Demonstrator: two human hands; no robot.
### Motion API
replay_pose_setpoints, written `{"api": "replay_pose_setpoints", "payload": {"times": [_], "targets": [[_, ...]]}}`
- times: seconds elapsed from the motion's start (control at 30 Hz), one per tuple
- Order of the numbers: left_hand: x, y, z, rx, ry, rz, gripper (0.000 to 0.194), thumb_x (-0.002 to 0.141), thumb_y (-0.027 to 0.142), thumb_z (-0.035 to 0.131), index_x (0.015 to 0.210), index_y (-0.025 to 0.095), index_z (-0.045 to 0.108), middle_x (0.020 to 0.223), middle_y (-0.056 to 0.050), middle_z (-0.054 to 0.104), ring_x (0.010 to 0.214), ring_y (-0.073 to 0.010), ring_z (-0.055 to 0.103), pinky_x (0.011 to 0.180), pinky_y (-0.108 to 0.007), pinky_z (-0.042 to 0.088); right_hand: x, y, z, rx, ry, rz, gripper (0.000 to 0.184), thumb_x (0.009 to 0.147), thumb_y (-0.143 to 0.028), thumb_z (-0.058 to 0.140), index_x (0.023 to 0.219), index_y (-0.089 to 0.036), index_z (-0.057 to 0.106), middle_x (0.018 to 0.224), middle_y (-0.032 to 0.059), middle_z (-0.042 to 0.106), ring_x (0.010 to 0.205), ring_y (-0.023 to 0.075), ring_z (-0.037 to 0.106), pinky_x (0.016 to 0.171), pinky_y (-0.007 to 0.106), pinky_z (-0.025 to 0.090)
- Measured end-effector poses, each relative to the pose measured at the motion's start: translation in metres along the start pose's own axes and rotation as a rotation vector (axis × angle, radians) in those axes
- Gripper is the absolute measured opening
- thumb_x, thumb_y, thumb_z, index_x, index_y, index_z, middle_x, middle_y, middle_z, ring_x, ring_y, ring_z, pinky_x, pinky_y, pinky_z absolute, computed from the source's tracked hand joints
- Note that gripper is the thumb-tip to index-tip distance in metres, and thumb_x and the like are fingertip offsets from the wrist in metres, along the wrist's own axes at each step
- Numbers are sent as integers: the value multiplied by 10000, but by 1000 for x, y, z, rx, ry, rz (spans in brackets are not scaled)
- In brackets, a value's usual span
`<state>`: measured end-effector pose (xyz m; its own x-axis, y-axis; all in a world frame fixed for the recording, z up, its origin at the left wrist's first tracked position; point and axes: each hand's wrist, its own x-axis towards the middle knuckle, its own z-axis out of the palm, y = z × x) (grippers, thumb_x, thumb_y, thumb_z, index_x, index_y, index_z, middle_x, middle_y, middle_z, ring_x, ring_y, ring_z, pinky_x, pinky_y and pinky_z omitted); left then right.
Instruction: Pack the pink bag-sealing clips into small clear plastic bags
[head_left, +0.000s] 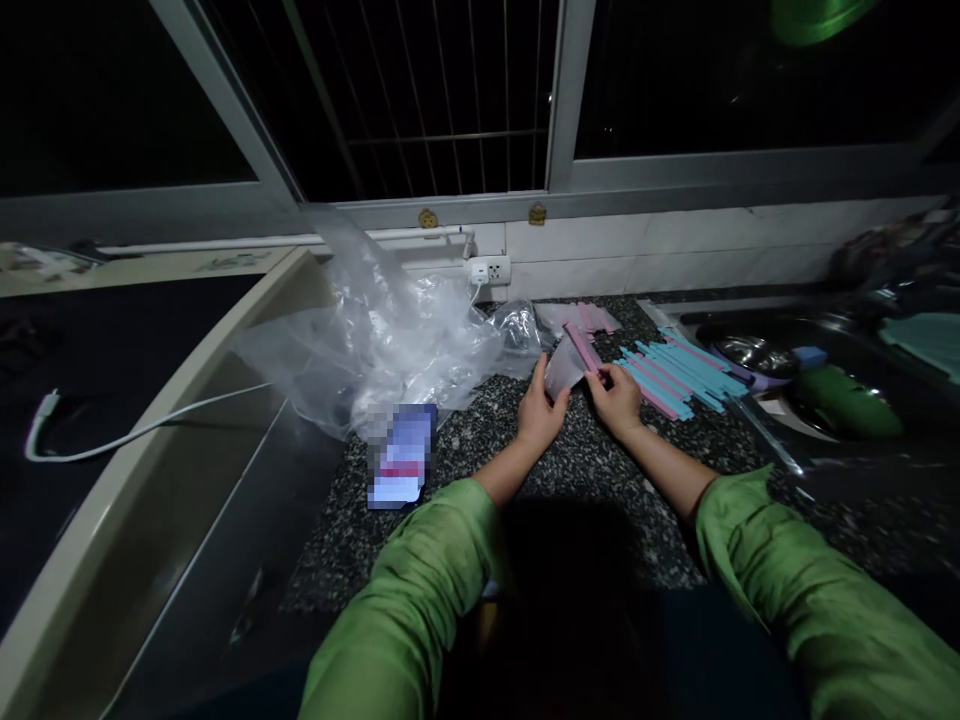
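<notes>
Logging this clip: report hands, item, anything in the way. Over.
Left hand at pink-edged translucent piece; right hand pinching its pink edge. Blue and pink strips right of hands. Crumpled clear plastic close on left, nothing visibly blocking.

Small bag (564, 374) looks matt plast.; big bag (420, 335) glossy plast., crinkled; ctr. (476, 435) approx. smooth stone; sleeves (420, 570) matt cloth; bowl (750, 354) shiny metal.

Nothing I can actually read here tbh. The phone (409, 455) on the desk (585, 460) is partly pixelated and the rest of its screen is too blurry to make out, and any markings on the wall socket (499, 270) are too small to tell.
</notes>
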<state>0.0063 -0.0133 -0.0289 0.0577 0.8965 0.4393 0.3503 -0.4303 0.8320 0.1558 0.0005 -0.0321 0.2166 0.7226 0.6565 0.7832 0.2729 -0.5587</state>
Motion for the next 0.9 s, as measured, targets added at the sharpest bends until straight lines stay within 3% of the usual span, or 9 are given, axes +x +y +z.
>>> {"api": "replay_pose_setpoints", "payload": {"times": [0.13,0.3,0.6,0.9], "targets": [[24,-4,20,83,-19,97,606,796,240,496,1362,175,291,1335,-118,464,1171,-238,486,963,-353,407,19,13,11,-50,8,95,231,759,-403,505,745,-182,572,634,26,573,625,173,493,606,284,371],[52,-10,35,177,-58,129,541,833,199,414,1364,208,310,1240,-90,544,1131,-223,512,955,-343,416,40,22,25,-158,-11,172,257,746,-395,503,794,-163,603,698,55,629,679,189,527,633,286,375],[90,-13,54,315,-86,9,593,822,205,425,1390,170,258,1173,-143,546,1045,-253,550,901,-370,445,74,24,51,-326,-75,277,300,767,-378,491,881,-150,648,827,106,678,801,229,588,670,294,382],[108,-18,60,292,-53,-70,596,793,173,444,1364,122,279,1301,-181,436,1186,-270,459,982,-381,395,94,18,68,-481,-172,345,326,788,-396,474,909,-161,663,863,128,688,820,242,620,667,302,394]]}}
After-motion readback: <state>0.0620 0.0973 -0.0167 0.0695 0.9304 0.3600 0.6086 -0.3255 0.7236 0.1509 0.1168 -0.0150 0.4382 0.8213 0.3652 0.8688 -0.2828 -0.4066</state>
